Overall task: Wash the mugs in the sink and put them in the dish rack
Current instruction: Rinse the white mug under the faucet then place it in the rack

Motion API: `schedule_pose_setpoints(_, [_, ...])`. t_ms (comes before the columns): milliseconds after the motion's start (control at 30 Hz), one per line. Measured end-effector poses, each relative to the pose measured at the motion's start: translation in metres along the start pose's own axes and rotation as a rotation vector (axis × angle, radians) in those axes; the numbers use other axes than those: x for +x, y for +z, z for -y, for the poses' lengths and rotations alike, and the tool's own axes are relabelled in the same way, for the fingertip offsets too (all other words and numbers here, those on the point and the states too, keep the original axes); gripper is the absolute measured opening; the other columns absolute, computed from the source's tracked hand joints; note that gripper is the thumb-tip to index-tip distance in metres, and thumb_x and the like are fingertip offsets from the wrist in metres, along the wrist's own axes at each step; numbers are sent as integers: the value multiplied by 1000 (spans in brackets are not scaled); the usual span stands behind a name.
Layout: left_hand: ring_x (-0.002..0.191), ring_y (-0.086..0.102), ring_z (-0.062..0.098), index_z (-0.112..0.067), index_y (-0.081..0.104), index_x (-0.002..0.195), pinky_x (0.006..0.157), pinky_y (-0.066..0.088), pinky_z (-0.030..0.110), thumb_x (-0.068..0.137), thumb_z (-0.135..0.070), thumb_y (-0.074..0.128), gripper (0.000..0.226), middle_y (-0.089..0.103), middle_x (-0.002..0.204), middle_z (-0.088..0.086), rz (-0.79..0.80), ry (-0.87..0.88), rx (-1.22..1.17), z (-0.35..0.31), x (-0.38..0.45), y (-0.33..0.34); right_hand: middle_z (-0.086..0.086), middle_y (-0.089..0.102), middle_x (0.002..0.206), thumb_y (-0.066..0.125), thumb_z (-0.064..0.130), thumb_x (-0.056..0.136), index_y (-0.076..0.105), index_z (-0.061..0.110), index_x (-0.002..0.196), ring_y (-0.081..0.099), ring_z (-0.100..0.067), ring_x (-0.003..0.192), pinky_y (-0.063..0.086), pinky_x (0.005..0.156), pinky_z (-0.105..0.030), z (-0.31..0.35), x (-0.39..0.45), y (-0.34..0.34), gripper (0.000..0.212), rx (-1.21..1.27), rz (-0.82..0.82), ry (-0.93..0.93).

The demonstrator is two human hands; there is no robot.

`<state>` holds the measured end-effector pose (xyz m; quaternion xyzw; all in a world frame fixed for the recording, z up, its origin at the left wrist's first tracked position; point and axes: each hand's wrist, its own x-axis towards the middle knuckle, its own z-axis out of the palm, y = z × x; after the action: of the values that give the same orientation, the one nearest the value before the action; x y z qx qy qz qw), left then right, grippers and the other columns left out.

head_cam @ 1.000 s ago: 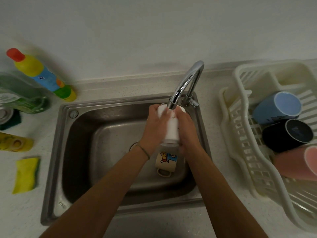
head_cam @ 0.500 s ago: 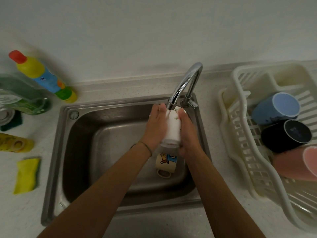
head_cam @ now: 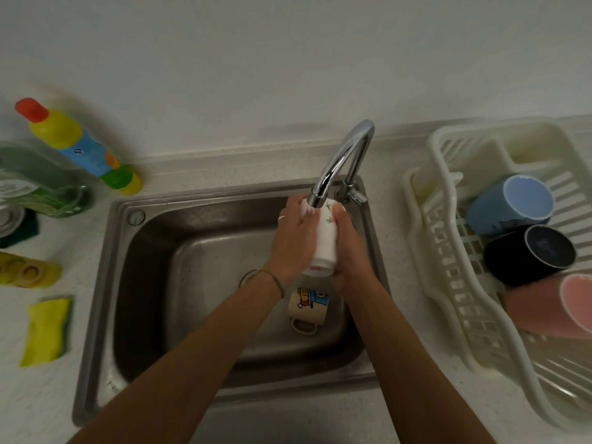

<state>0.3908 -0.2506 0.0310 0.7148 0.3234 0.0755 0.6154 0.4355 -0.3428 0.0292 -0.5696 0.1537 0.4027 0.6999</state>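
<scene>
Both hands hold a white mug (head_cam: 326, 243) with small green leaf prints under the chrome tap's spout (head_cam: 317, 198). My left hand (head_cam: 293, 240) wraps its left side and my right hand (head_cam: 350, 251) grips its right side. The mug lies tilted, its mouth towards the spout. Below it, a cream mug with a cartoon print (head_cam: 307, 307) lies on the floor of the steel sink (head_cam: 105, 283), handle towards me. In the white dish rack (head_cam: 426, 238) at the right lie a blue mug (head_cam: 509, 205), a black mug (head_cam: 528, 254) and a pink mug (head_cam: 551, 307).
On the counter left of the sink are a yellow sponge (head_cam: 45, 330), a yellow bottle lying flat (head_cam: 27, 270), a green detergent bottle (head_cam: 41, 184) and a yellow-and-blue bottle with a red cap (head_cam: 77, 145). A wall runs behind the tap.
The white mug has turned in my hands, so its leaf print now shows near the spout. Both hands stay under the tap.
</scene>
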Motion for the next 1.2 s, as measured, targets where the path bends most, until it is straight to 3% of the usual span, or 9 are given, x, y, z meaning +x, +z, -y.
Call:
schedule_pose_setpoints(133, [78, 58, -9, -14, 54, 117, 68, 46, 10, 111, -21, 38, 18, 57, 102, 0, 47, -9, 7, -13, 8, -9, -18, 73, 107, 52, 58, 95, 62, 13, 124, 74, -29, 84, 61, 62, -39, 2, -6, -3, 55, 115, 91, 81])
schedule_pose_setpoints(200, [80, 59, 6, -16, 56, 108, 62, 50, 12, 110, -21, 41, 16, 59, 97, -3, 70, -36, -67, -17, 9, -8, -16, 74, 102, 53, 60, 93, 63, 12, 122, 73, -28, 81, 60, 61, -38, 3, -7, -6, 57, 185, 105, 108])
schedule_pose_setpoints(367, [62, 68, 11, -16, 62, 88, 60, 57, 25, 109, -39, 42, 37, 71, 68, -2, 46, -241, -384, -22, 9, -13, -13, 74, 99, 52, 62, 92, 64, 15, 121, 72, -29, 82, 59, 72, -39, 1, -11, -7, 57, 252, 154, 158])
schedule_pose_setpoints(500, [87, 64, 24, -29, 57, 92, 80, 58, 45, 105, -37, 49, 17, 65, 101, 14, 53, -120, -233, -14, 5, -4, -12, 74, 94, 53, 61, 90, 64, 14, 118, 72, -26, 78, 60, 69, -38, 2, -10, -7, 56, 292, 163, 158])
schedule_pose_setpoints(633, [87, 63, 18, -32, 54, 107, 73, 56, 38, 108, -34, 47, 7, 61, 103, 2, 75, -45, -158, -9, -2, -4, -13, 74, 97, 52, 62, 89, 62, 15, 124, 73, -27, 81, 60, 71, -39, 1, -9, -13, 60, 259, 211, 142])
schedule_pose_setpoints(767, [61, 62, 4, -13, 62, 87, 58, 52, 21, 111, -45, 33, 49, 63, 76, -3, -4, -143, -174, -26, 4, -17, -11, 75, 93, 46, 62, 92, 66, 17, 114, 73, -27, 78, 57, 75, -41, 2, -14, -12, 54, 240, 250, 141])
schedule_pose_setpoints(900, [85, 65, 10, -34, 56, 103, 70, 56, 30, 105, -38, 51, 7, 63, 101, -5, 32, -74, -191, -19, -7, -5, -12, 75, 94, 47, 61, 94, 66, 15, 113, 73, -27, 80, 61, 71, -40, 7, -12, -5, 53, 302, 224, 135])
schedule_pose_setpoints(1067, [87, 65, 26, -11, 55, 108, 73, 58, 45, 98, -47, 49, 37, 62, 106, 19, 18, -88, -310, -16, -9, -9, -10, 75, 89, 43, 62, 95, 65, 17, 113, 72, -25, 74, 59, 66, -37, 2, -16, -10, 54, 228, 224, 153])
schedule_pose_setpoints(1200, [82, 63, 23, -2, 59, 107, 71, 54, 36, 107, -41, 47, 41, 64, 95, 12, -16, -153, -310, -19, -1, -14, -12, 75, 101, 46, 64, 94, 63, 16, 126, 73, -30, 87, 60, 77, -46, 0, -14, -8, 60, 135, 165, 91])
